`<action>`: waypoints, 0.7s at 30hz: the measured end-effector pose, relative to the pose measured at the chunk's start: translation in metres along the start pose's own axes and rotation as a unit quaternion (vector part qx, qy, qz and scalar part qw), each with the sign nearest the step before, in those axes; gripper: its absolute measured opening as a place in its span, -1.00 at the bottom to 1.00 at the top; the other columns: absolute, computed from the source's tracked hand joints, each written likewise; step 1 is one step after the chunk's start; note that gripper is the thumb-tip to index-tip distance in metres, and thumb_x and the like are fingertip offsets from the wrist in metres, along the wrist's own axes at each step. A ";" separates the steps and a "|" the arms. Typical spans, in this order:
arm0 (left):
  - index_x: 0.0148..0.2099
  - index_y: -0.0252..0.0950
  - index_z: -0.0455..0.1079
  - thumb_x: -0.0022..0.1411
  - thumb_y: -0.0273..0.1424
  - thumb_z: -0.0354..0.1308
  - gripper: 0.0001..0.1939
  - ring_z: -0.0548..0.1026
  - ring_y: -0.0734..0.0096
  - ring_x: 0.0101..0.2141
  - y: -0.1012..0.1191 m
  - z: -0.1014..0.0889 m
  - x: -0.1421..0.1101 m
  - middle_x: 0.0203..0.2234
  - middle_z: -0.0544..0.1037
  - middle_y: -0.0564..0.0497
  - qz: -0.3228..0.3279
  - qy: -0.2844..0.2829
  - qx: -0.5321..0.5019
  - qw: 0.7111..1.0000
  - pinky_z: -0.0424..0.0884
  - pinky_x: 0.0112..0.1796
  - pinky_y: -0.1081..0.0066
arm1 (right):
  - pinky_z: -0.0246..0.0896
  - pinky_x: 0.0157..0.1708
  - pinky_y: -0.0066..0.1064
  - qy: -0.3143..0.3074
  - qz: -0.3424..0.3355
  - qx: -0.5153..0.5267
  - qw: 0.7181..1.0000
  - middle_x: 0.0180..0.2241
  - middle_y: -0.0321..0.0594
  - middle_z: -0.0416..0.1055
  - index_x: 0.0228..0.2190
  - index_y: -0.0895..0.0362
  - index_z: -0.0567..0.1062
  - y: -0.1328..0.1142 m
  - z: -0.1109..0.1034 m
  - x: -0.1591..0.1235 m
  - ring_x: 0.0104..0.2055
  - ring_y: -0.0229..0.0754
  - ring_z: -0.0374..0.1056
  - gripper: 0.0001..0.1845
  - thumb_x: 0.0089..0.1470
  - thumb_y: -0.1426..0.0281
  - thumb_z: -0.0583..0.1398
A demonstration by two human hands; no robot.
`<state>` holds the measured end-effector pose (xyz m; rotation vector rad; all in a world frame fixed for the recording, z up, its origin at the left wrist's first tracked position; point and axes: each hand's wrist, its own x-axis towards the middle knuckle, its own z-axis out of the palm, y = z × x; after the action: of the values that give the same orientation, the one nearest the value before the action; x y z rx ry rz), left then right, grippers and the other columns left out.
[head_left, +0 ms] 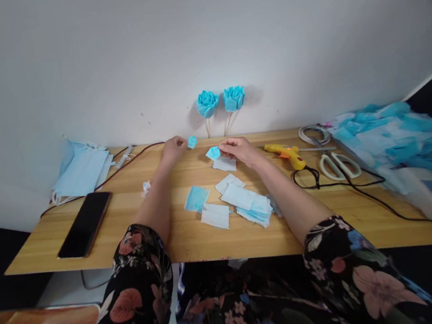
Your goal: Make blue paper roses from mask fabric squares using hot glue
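My left hand (174, 146) is pinched at the back of the table, with a small blue folded fabric piece (192, 142) at its fingertips. My right hand (237, 149) pinches the edge of another blue fabric piece (213, 153), cut in petal-like form. Just under it lies a pale fabric square (224, 164). Between my forearms are a stack of cut white and blue squares (251, 202), a blue square (196, 198) and a white square (215, 216). Behind my hands, two blue fabric flowers (207, 103) on thin sticks lean near the wall.
On the right are a yellow glue gun (286, 155) with a black cord, white-handled scissors (339, 166), a coil of white wire (313, 135) and a heap of blue scraps (393, 130). Face masks (81, 168) and a black phone (85, 225) lie on the left.
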<state>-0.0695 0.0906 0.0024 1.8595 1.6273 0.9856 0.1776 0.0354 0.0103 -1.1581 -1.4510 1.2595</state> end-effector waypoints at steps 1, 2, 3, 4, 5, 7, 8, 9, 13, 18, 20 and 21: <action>-0.36 -0.30 0.42 0.16 -0.43 0.14 -0.93 0.49 0.34 -0.35 0.002 0.000 -0.001 -0.38 0.62 -0.04 0.008 0.003 -0.044 0.999 0.33 -0.27 0.40 | 0.07 -0.49 -0.45 -0.001 -0.003 0.000 1.000 -0.56 -0.34 0.40 -0.51 0.13 0.52 -0.001 0.000 0.000 -0.50 -0.33 0.20 -0.48 -0.31 -0.06 0.42; -0.35 -0.30 0.41 0.16 -0.43 0.14 -0.94 0.49 0.37 -0.36 0.005 0.001 -0.003 -0.40 0.61 -0.02 0.016 0.000 -0.085 0.996 0.34 -0.27 0.42 | 0.07 -0.49 -0.45 0.000 -0.005 0.001 1.000 -0.56 -0.34 0.41 -0.51 0.13 0.52 -0.002 0.000 -0.001 -0.50 -0.33 0.20 -0.48 -0.30 -0.06 0.42; -0.34 -0.30 0.40 0.15 -0.43 0.14 -0.95 0.50 0.39 -0.37 0.008 0.001 -0.005 -0.42 0.61 0.00 0.023 -0.010 -0.120 0.993 0.35 -0.27 0.43 | 0.07 -0.49 -0.45 0.002 -0.007 0.001 1.000 -0.56 -0.34 0.41 -0.51 0.13 0.52 -0.003 0.000 -0.001 -0.51 -0.33 0.20 -0.49 -0.29 -0.05 0.42; -0.34 -0.31 0.39 0.15 -0.43 0.14 -0.95 0.51 0.40 -0.37 0.010 0.002 -0.006 -0.43 0.60 0.01 0.028 -0.023 -0.147 0.988 0.36 -0.26 0.43 | 0.07 -0.48 -0.44 0.003 -0.008 0.003 1.000 -0.56 -0.34 0.40 -0.51 0.13 0.52 -0.003 -0.001 -0.002 -0.51 -0.34 0.19 -0.50 -0.28 -0.04 0.42; -0.33 -0.31 0.39 0.15 -0.43 0.15 -0.95 0.52 0.41 -0.38 0.012 0.003 -0.008 -0.45 0.60 0.02 0.033 -0.037 -0.167 0.985 0.38 -0.25 0.43 | 0.07 -0.48 -0.44 0.003 -0.010 0.005 1.000 -0.56 -0.35 0.40 -0.51 0.13 0.52 -0.004 -0.001 -0.003 -0.52 -0.34 0.19 -0.50 -0.27 -0.03 0.42; -0.33 -0.31 0.38 0.14 -0.42 0.16 -0.94 0.54 0.42 -0.39 0.015 0.005 -0.011 -0.48 0.59 0.04 0.041 -0.058 -0.187 0.980 0.40 -0.26 0.43 | 0.07 -0.47 -0.44 0.001 -0.015 0.009 1.000 -0.56 -0.35 0.39 -0.51 0.14 0.52 -0.005 -0.001 -0.003 -0.51 -0.34 0.20 -0.52 -0.25 -0.02 0.42; -0.32 -0.31 0.38 0.14 -0.41 0.17 -0.93 0.54 0.41 -0.39 0.016 0.006 -0.012 -0.49 0.58 0.04 0.047 -0.066 -0.190 0.978 0.41 -0.26 0.43 | 0.08 -0.47 -0.43 -0.001 -0.017 0.012 1.000 -0.56 -0.35 0.39 -0.52 0.14 0.51 -0.005 -0.001 -0.004 -0.51 -0.34 0.20 -0.52 -0.24 -0.02 0.41; -0.33 -0.31 0.38 0.14 -0.39 0.18 -0.91 0.54 0.41 -0.40 0.016 0.007 -0.012 -0.50 0.58 0.04 0.053 -0.070 -0.191 0.978 0.41 -0.27 0.43 | 0.09 -0.46 -0.43 -0.003 -0.019 0.014 1.000 -0.56 -0.35 0.39 -0.52 0.14 0.51 -0.005 -0.001 -0.004 -0.50 -0.34 0.21 -0.52 -0.24 -0.02 0.41; -0.35 -0.32 0.38 0.12 -0.36 0.19 -0.88 0.53 0.42 -0.41 0.018 0.013 -0.010 -0.48 0.56 0.03 0.083 -0.070 -0.178 0.978 0.40 -0.32 0.44 | 0.09 -0.46 -0.43 -0.002 -0.025 0.018 1.000 -0.57 -0.35 0.37 -0.53 0.13 0.50 -0.002 0.000 -0.002 -0.50 -0.33 0.20 -0.50 -0.22 -0.05 0.40; -0.35 -0.32 0.38 0.10 -0.35 0.19 -0.87 0.50 0.42 -0.42 0.017 0.020 -0.006 -0.48 0.55 0.03 0.107 -0.077 -0.173 0.976 0.38 -0.34 0.45 | 0.07 -0.49 -0.44 0.009 -0.023 0.034 0.999 -0.58 -0.35 0.36 -0.55 0.13 0.48 0.004 0.000 0.002 -0.52 -0.34 0.19 -0.47 -0.26 -0.07 0.42; -0.35 -0.32 0.37 0.10 -0.34 0.20 -0.86 0.50 0.43 -0.43 0.016 0.022 -0.005 -0.50 0.54 0.04 0.107 -0.082 -0.187 0.973 0.38 -0.35 0.46 | 0.06 -0.49 -0.44 0.014 -0.017 0.037 0.999 -0.58 -0.34 0.37 -0.54 0.12 0.47 0.006 0.001 0.003 -0.53 -0.34 0.20 -0.47 -0.26 -0.07 0.42; -0.34 -0.31 0.37 0.10 -0.34 0.20 -0.86 0.50 0.43 -0.43 0.016 0.022 -0.005 -0.51 0.54 0.05 0.107 -0.085 -0.194 0.971 0.38 -0.35 0.46 | 0.07 -0.49 -0.45 0.016 -0.014 0.038 0.999 -0.58 -0.34 0.37 -0.54 0.12 0.46 0.006 0.001 0.003 -0.52 -0.33 0.20 -0.48 -0.26 -0.06 0.42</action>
<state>-0.0424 0.0847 -0.0006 1.8096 1.0612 1.1065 0.1764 0.0389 0.0039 -1.0986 -1.3811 1.2602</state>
